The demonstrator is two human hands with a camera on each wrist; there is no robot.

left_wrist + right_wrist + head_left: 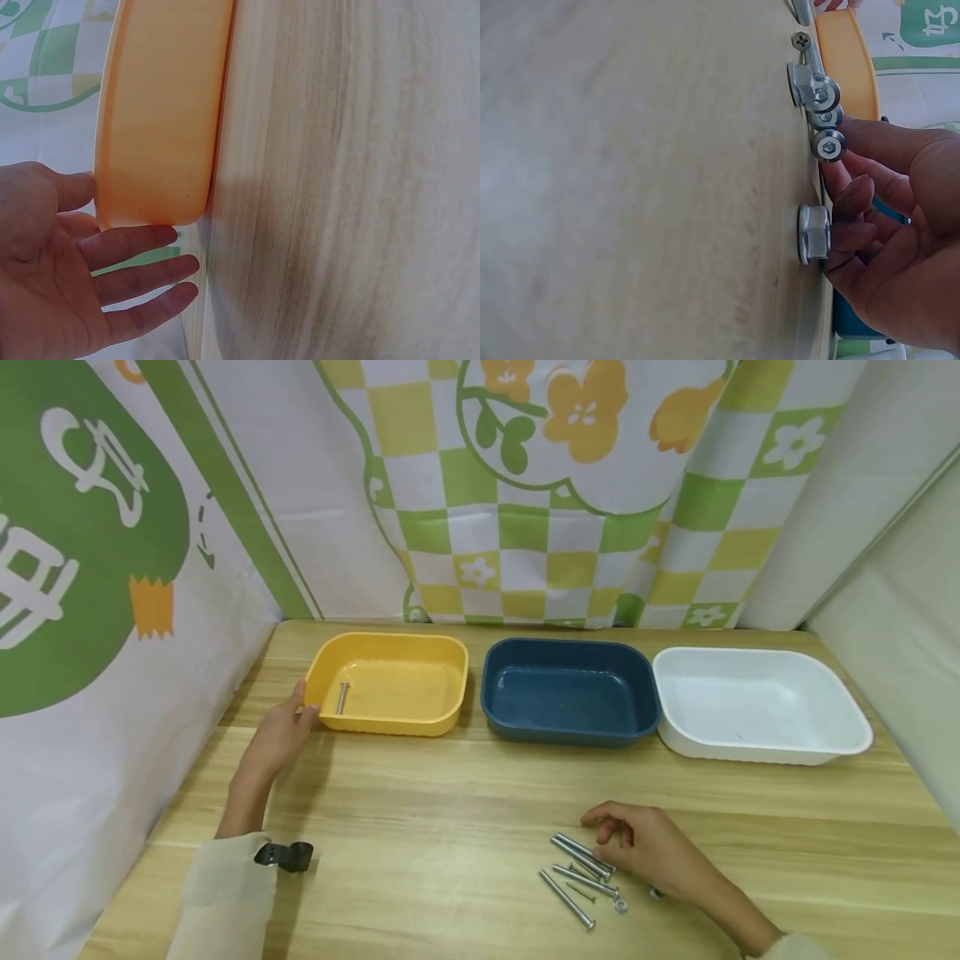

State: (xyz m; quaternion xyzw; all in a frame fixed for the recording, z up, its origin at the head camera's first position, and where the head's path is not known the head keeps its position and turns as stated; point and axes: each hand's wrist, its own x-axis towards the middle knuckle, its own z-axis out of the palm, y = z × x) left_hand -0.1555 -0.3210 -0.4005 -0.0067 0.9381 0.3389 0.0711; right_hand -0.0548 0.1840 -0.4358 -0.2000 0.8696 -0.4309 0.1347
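Note:
My left hand (279, 733) grips the left front corner of the yellow tray (390, 726). The thumb lies at its rim, while the other fingers spread below its outer wall in the left wrist view. A single bolt (342, 697) lies inside that tray. My right hand (660, 852) hovers low over the table beside a loose group of metal bolts (566, 900), fingers loosely bent and holding nothing. Its fingertips (853, 135) are right by the bolt heads (829, 145). Thin screws (581, 892) and a nut (620, 906) lie among the bolts; a flanged nut (815, 234) sits under the hand.
A dark blue tray (570, 734) stands right of the yellow one, and a white tray (757, 751) stands close against its right side. All three line the back of the wooden table (420, 827). A patterned curtain (525, 552) hangs behind them.

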